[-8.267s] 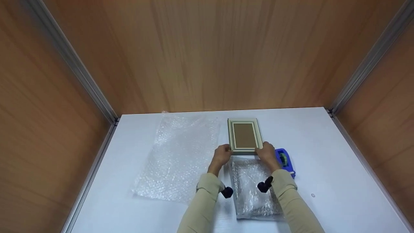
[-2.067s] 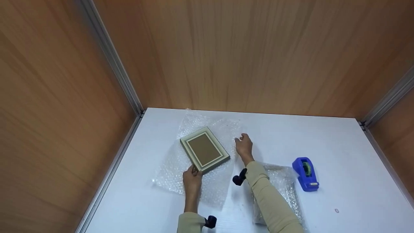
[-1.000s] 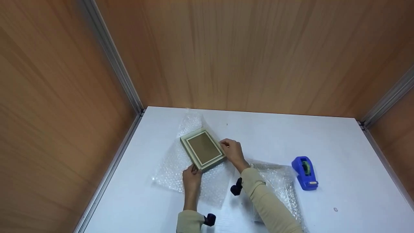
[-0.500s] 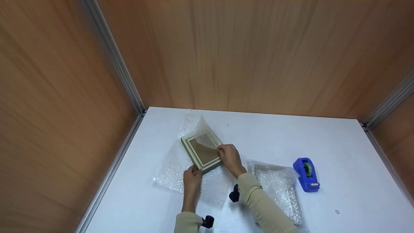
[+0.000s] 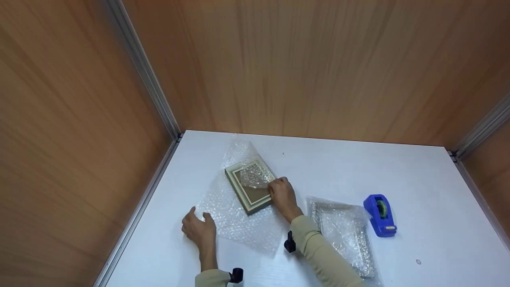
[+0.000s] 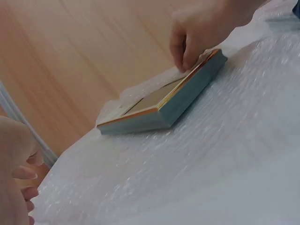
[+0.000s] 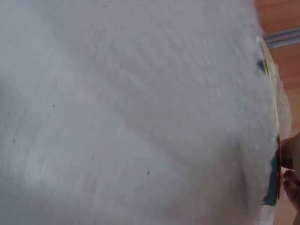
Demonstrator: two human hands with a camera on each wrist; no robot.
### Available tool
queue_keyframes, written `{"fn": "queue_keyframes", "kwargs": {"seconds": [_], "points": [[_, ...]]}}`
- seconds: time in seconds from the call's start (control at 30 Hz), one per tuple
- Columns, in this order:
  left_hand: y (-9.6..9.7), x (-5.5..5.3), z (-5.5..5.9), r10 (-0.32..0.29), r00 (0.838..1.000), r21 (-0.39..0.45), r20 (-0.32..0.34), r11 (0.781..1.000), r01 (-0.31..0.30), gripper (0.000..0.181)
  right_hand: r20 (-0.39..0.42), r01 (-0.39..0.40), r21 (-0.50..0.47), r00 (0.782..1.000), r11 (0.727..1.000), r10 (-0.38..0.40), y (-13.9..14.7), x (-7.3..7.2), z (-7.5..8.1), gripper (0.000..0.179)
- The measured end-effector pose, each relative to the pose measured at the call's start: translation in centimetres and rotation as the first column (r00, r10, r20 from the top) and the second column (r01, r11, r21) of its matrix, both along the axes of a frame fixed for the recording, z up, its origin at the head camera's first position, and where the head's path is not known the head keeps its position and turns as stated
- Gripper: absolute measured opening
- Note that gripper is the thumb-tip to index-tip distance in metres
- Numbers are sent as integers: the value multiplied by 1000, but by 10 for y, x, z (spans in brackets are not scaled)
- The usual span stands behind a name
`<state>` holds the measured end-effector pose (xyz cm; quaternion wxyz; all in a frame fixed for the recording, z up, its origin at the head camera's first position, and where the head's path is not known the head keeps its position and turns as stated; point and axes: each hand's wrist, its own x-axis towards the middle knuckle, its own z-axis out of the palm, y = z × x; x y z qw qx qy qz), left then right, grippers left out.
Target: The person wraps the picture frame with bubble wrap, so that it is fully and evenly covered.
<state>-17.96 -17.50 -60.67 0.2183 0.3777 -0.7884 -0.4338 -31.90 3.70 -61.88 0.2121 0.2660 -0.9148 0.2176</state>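
A pale green picture frame with a brown centre lies askew on a sheet of bubble wrap. The sheet's right part is folded over the frame's upper right portion as a flap. My right hand pinches this flap at the frame's right edge; the left wrist view shows those fingertips close on the frame's face. Off the frame, my left hand is over the sheet's lower left corner, thumb and fingers spread apart. In the right wrist view the frame shows only edge-on.
Right of my right sleeve lies another frame wrapped in bubble wrap. A blue tape dispenser with green tape stands beside it. A small clear scrap lies on the white table. Wood panels enclose the back and sides.
The frame was moved from above the wrapped one onto the sheet. My right hand has drawn the flap over it. My left hand has let go of the frame and moved left.
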Motion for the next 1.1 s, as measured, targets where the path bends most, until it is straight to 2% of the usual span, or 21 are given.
{"fn": "queue_keyframes", "kwargs": {"seconds": [0.1, 0.17, 0.23, 0.3, 0.33, 0.4, 0.43, 0.57, 0.67, 0.73, 0.9, 1.0, 1.1], "points": [[-10, 6, -2, 50, 998, 149, -31, 988, -45, 61, -46, 21, 39, 999, 999, -19, 2, 0, -2, 12], [-13, 9, -3, 64, 994, 303, -89, 952, -34, 67, -62, 33, 52, 998, 998, -30, 3, 0, -2, 12], [-14, 10, -4, 73, 988, 439, -138, 899, -5, 65, -62, 41, 57, 997, 998, -37, 4, 0, -3, 12], [-13, 10, -4, 76, 982, 527, -173, 849, 27, 58, -42, 37, 53, 999, 998, -35, 5, 1, -2, 13], [-12, 9, -4, 69, 981, 553, -183, 832, 44, 52, -27, 34, 52, 999, 998, -33, 5, 0, -1, 14], [-11, 9, -3, 41, 977, 559, -209, 825, 85, 44, 15, 22, 48, 1000, 999, -23, 6, 0, 1, 17], [-10, 8, -2, 24, 975, 558, -223, 823, 107, 41, 40, 16, 46, 999, 999, -18, 7, 0, 2, 19], [-6, 5, 3, -71, 961, 491, -268, 848, 200, 45, 131, -10, 29, 991, 1000, 7, 9, 0, 6, 22], [-2, -3, 9, -137, 963, 435, -231, 871, 228, 49, 162, -32, 22, 986, 999, 28, 10, -1, 9, 22], [1, -8, 18, -181, 964, 387, -192, 889, 244, 48, 166, -44, 21, 985, 999, 40, 11, -1, 10, 22], [11, -21, 37, -251, 956, 214, -153, 936, 280, 40, 186, -63, 21, 981, 998, 58, 13, -2, 11, 23], [19, -29, 47, -295, 947, 122, -130, 943, 310, 37, 208, -78, 8, 975, 997, 74, 13, -1, 11, 24], [28, -39, 54, -357, 927, 68, -117, 928, 366, 34, 212, -97, 8, 973, 995, 93, 14, -2, 11, 25]]}}
